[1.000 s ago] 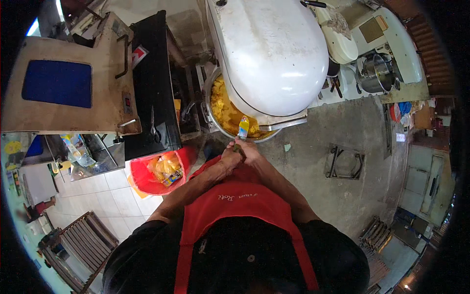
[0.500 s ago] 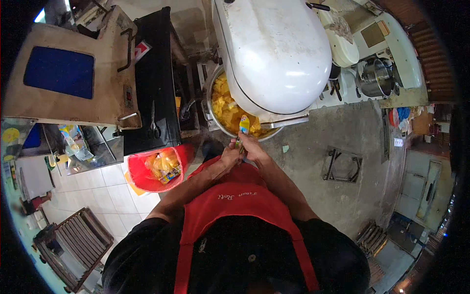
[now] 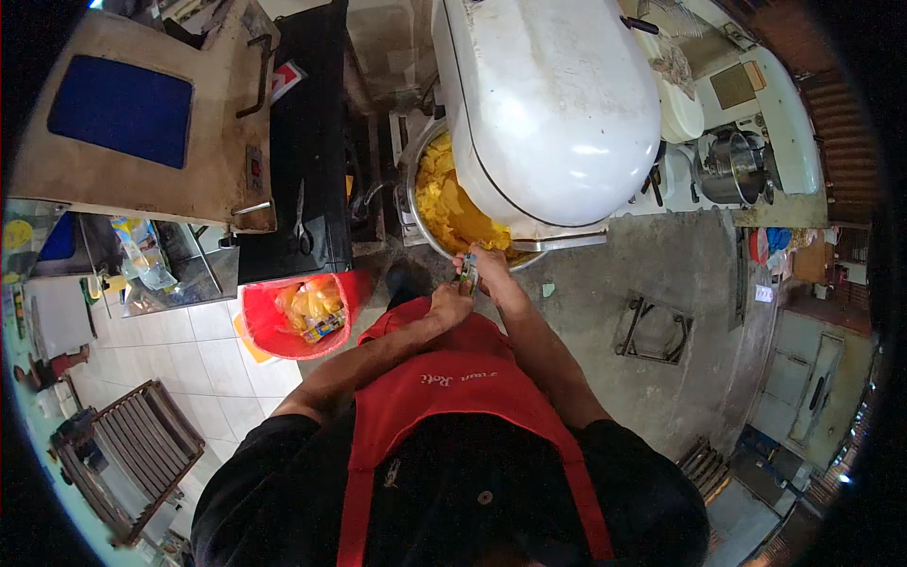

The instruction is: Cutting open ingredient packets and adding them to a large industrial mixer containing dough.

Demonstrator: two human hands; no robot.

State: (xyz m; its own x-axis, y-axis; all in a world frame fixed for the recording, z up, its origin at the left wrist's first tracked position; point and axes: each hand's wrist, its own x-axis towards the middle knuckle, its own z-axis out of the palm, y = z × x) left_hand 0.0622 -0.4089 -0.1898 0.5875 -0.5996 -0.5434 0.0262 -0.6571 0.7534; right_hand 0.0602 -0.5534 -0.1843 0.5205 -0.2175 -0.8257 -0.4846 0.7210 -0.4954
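Note:
Both my hands meet in front of my red apron, just below the rim of a big metal mixing bowl [image 3: 416, 203] full of yellow chunks [image 3: 453, 203]. My left hand [image 3: 449, 304] and my right hand [image 3: 491, 274] together grip a small packet [image 3: 469, 274] with blue and yellow print, held upright between the fingers. Over the bowl hangs the large white head of a floor mixer [image 3: 548, 104], hiding its far half.
A red bin [image 3: 288, 317] with yellow wrappers stands on the tiled floor at my left. Behind it are a black cabinet [image 3: 302, 142] and a beige machine [image 3: 142, 123] with a blue panel. A metal pot [image 3: 727, 165] sits at the right, and a metal frame [image 3: 652, 331] lies on the concrete floor.
My hands with the packet have dropped slightly from the bowl's rim toward my chest. The view has shifted a little to the right.

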